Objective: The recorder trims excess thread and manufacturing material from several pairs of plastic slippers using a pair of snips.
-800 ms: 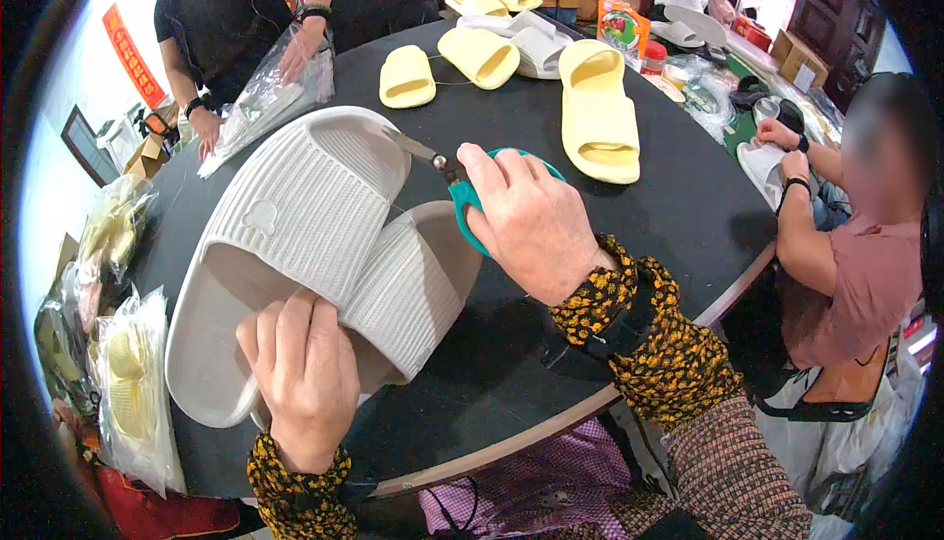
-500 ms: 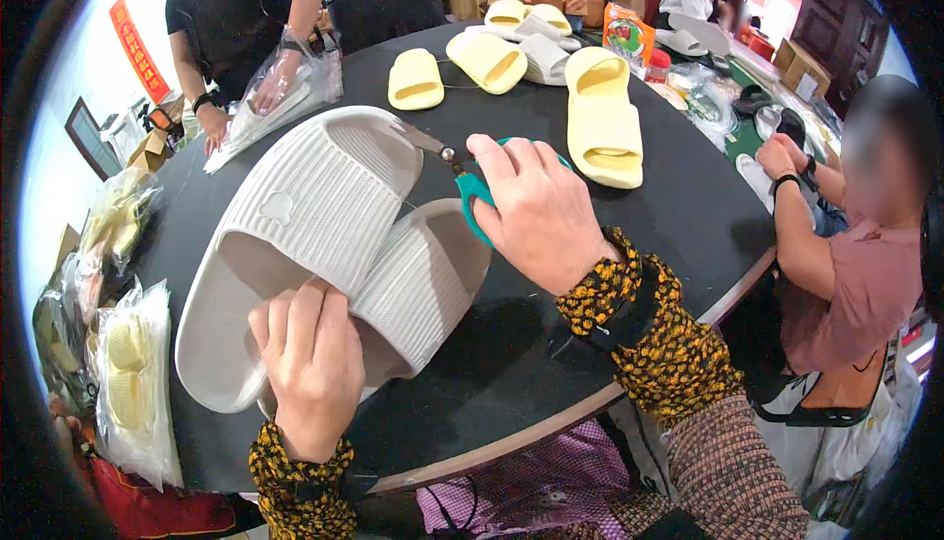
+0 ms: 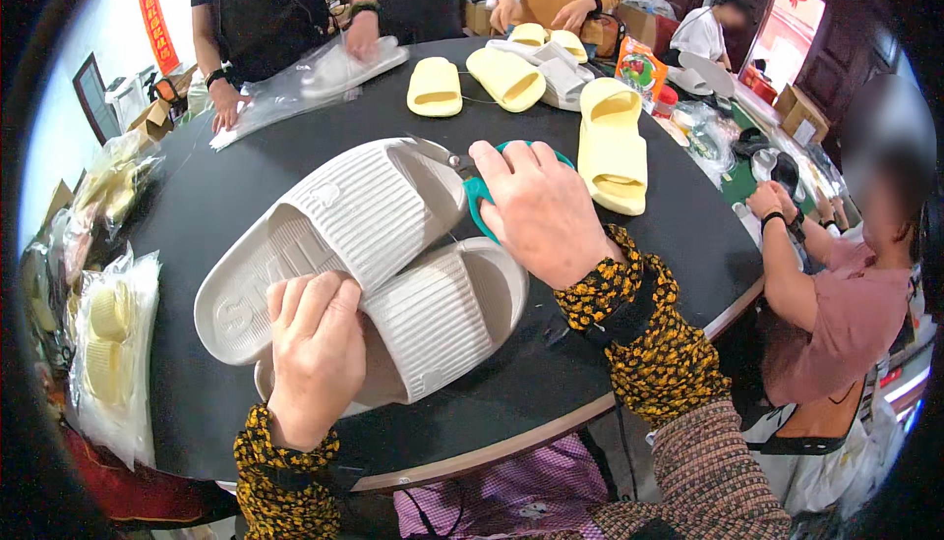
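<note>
Here, in the lower centre of the frame, my left hand [image 3: 313, 351] lies palm down with its fingers curled over the heel ends of a pair of off-white ribbed slide sandals [image 3: 354, 255], pressing them onto the round black table [image 3: 226, 181]. The two sandals overlap: the upper one runs from lower left toward the centre, and the other lies under it, angled to the lower right. Just right of centre, my right hand [image 3: 539, 208] is closed around the green handles of a pair of scissors [image 3: 474, 178], whose metal blades point left and meet the top edge of the upper sandal; I cannot tell whether the blades are apart or together.

Farther up the table, in the upper middle, lie several pale yellow slide sandals [image 3: 612, 145], the nearest one just right of my right hand, with a thin cord trailing between two of them. At upper left a person in black presses both hands on a clear plastic bag [image 3: 295, 88] holding a pale sandal. At top centre a person in an orange top handles another yellow pair. On the right edge a person in a pink shirt sits at the table. At the far left, off the table, are bagged yellow sandals [image 3: 103, 343].
</note>
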{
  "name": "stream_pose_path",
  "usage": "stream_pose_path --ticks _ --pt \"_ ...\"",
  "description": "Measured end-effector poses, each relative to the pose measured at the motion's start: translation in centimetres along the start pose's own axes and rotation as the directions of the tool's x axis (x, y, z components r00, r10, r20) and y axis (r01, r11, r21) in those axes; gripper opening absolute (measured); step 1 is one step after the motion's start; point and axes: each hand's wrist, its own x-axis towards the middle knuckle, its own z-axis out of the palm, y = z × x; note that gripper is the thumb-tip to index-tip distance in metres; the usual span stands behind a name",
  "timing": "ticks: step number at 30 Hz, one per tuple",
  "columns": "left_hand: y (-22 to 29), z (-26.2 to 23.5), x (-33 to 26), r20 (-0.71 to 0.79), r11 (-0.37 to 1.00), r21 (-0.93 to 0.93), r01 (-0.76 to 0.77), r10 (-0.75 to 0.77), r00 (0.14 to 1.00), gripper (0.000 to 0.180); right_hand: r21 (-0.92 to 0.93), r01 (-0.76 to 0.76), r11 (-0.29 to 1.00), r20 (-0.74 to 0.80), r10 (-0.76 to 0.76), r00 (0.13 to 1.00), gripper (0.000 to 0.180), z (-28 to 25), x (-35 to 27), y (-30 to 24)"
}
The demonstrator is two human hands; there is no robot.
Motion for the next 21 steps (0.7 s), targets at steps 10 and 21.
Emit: stream_pose_path --ticks 10,21 --pt "-0.1 0.8 -0.1 0.062 0.998 -0.064 0.01 -0.006 0.998 0.03 -0.006 0.012 1.0 0.066 -0.012 0.998 0.047 0.6 -1.5 1.2" --pt "-0.2 1.3 -0.2 0.1 0.993 -0.115 0.006 0.005 0.995 0.03 -0.022 -0.004 1.0 0.139 0.007 0.99 0.038 -0.2 -2.2 2.1"
